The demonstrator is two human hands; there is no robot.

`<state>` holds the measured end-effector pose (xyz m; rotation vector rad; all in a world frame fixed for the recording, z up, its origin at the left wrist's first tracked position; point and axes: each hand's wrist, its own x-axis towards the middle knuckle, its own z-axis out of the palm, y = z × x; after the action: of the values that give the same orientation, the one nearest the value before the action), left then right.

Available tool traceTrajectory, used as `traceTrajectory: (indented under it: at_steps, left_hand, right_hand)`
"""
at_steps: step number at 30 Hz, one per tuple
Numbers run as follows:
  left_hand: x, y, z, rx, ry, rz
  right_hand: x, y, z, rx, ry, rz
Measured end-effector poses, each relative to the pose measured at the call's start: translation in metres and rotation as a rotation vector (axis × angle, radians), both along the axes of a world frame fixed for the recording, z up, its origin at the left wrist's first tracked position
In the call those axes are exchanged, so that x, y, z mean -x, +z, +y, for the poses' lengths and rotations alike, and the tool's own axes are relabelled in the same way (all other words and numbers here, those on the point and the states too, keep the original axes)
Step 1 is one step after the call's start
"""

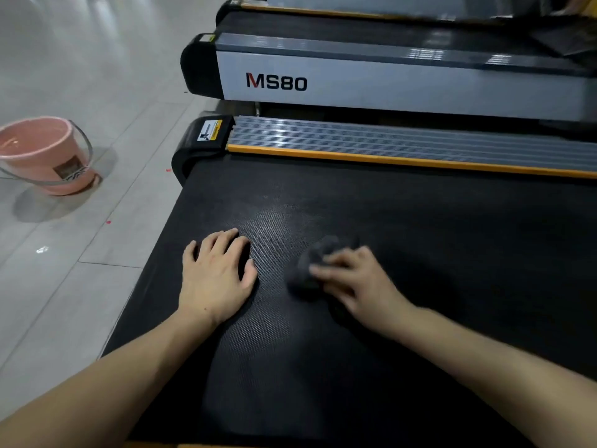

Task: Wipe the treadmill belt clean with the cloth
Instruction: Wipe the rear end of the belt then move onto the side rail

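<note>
The black textured treadmill belt (420,227) fills the middle and right of the head view. My left hand (214,276) lies flat on the belt near its left end, fingers spread, holding nothing. To its right my right hand (358,286) presses down on a crumpled dark grey cloth (315,258), fingers curled over it; hand and cloth are blurred. A paler dusty patch (281,208) shows on the belt just beyond the hands.
A ribbed grey side rail with an orange strip (403,143) borders the belt's far side. Behind it stands another treadmill marked MS80 (355,82). A pink bucket (45,153) sits on the tiled floor (80,270) at left.
</note>
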<state>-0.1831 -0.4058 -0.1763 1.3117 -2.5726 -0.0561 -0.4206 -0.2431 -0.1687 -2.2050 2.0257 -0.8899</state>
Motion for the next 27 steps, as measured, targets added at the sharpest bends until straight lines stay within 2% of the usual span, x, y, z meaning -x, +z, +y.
traceTrajectory:
  at_steps: [2, 5, 7, 9, 11, 13, 17, 19, 21, 22, 24, 26, 27]
  left_hand:
    - [0.0, -0.001, -0.001, 0.007, 0.011, 0.004]
    - [-0.001, -0.002, -0.001, -0.011, 0.024, 0.012]
    - [-0.001, -0.002, -0.002, -0.038, 0.018, 0.01]
    - [-0.004, 0.0, -0.004, -0.077, -0.006, 0.0]
    - [-0.012, 0.002, -0.009, -0.105, -0.045, -0.014]
    - [-0.026, 0.005, -0.016, -0.102, -0.082, -0.036]
    - [-0.05, 0.004, -0.025, -0.07, -0.055, -0.011]
    - [-0.053, 0.003, -0.023, -0.051, -0.053, -0.013]
    - [-0.054, 0.002, -0.022, -0.051, -0.056, -0.018]
    - [-0.055, 0.002, -0.022, -0.058, -0.052, -0.016]
    - [-0.058, 0.002, -0.025, -0.07, -0.029, -0.007]
    - [-0.062, 0.001, -0.025, -0.066, 0.0, -0.001]
    - [-0.063, 0.0, -0.026, -0.058, 0.013, 0.007]
  right_hand:
    - [-0.013, 0.0, 0.028, -0.024, 0.157, 0.029]
    - [0.008, 0.001, -0.012, -0.003, 0.182, 0.138]
    - [0.029, -0.001, -0.071, 0.048, -0.001, 0.14]
    - [0.036, 0.003, -0.115, 0.013, -0.315, 0.007]
    - [0.022, 0.004, -0.126, -0.028, -0.456, -0.07]
    - [0.002, 0.002, -0.102, 0.03, -0.364, -0.062]
    - [-0.049, -0.005, -0.014, 0.006, 0.049, 0.018]
    - [-0.044, 0.0, -0.011, -0.011, 0.172, 0.058]
    - [-0.025, 0.001, -0.045, 0.022, 0.179, 0.121]
    - [-0.014, -0.001, -0.071, 0.046, 0.116, 0.133]
    - [0.001, -0.001, -0.13, 0.075, -0.152, 0.064]
    - [0.005, -0.004, -0.171, 0.011, -0.398, -0.058]
    - [0.003, -0.005, -0.181, -0.014, -0.45, -0.069]
